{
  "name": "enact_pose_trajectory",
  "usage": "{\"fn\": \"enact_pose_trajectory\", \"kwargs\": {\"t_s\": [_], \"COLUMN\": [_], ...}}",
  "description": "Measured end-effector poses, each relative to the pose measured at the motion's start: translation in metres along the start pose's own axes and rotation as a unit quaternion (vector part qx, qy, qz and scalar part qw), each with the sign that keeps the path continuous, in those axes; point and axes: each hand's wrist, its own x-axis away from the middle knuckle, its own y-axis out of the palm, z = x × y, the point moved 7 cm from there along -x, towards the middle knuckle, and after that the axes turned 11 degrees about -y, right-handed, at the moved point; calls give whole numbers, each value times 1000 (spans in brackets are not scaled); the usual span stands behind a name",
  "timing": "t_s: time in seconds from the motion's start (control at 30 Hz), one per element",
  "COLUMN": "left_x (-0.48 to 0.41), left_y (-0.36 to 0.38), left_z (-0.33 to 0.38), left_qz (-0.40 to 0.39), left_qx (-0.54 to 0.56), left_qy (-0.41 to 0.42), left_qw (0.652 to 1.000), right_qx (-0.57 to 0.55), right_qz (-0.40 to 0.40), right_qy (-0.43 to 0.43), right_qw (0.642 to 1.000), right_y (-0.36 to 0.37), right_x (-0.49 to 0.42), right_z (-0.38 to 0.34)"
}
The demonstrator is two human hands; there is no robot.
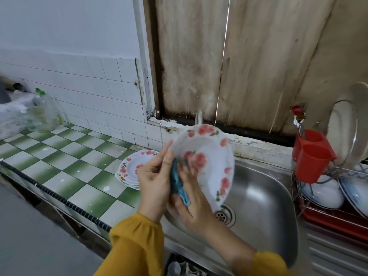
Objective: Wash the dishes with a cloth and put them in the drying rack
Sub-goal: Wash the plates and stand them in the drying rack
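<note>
Inside drying rack (326,213), white dishes (323,193)

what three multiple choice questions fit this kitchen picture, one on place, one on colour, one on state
1. Where is the stack of plates? A on the tiled counter left of the sink; B inside a cupboard; C on the floor.
2. What colour is the cloth? A yellow; B white; C blue.
3. How is the plate being wiped? A lying flat in the sink; B held tilted above the sink; C broken in two.
Answers: 1 A, it sits on the green-checked tiles; 2 C, the cloth against the plate is blue; 3 B, it slants above the sink.
</note>
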Motion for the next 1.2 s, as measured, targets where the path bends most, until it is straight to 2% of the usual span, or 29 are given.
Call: {"fn": "enact_pose_trajectory", "kwargs": {"t_s": [0.07,0.17,0.2,0.27,0.33,0.4,0.47,0.53,0.6,0.63,0.67,0.73,0.83,0.9,1.03,1.13,1.17,1.2], "left_x": [-4,2,6,13,18,21,21,18,15,12,11,10,13,17,20,20,20,19], "left_y": [-14,-13,-8,4,17,33,36,28,16,10,6,3,12,19,15,15,16,18], "left_z": [10,13,11,10,14,16,16,20,26,28,29,28,25,24,24,27,26,25], "left_qz": [24,18,8,-17,-51,-83,-82,-54,-28,-17,-10,-8,-39,-52,-39,-51,-55,-57], "left_qx": [4,-2,-9,-28,-63,-113,-126,-108,-93,-79,-63,-46,-68,-88,-75,-79,-82,-83], "left_qy": [14,17,17,33,60,84,86,84,92,87,77,64,56,62,74,81,78,74], "left_qw": [1000,1000,1000,999,995,987,985,989,991,993,995,997,995,993,994,992,992,992], "right_qx": [101,252,268,246,155,59,1,-4,60,106,137,121,75,61,113,62,40,28], "right_qz": [-77,-67,-33,81,207,265,227,98,13,6,19,85,246,309,303,395,412,404], "right_qy": [-11,60,85,108,129,134,78,5,6,31,66,148,220,211,78,162,183,179], "right_qw": [992,964,959,960,957,953,971,995,998,994,988,978,941,925,943,902,892,897], "right_y": [-4,-42,-55,-78,-88,-77,-46,-12,4,2,-4,-25,-67,-85,-92,-108,-107,-101], "right_x": [19,19,12,-9,-25,-30,-23,-4,26,37,44,44,11,-16,-48,-48,-50,-54], "right_z": [30,84,93,92,75,49,15,-3,16,34,53,84,97,90,64,72,66,54]}}
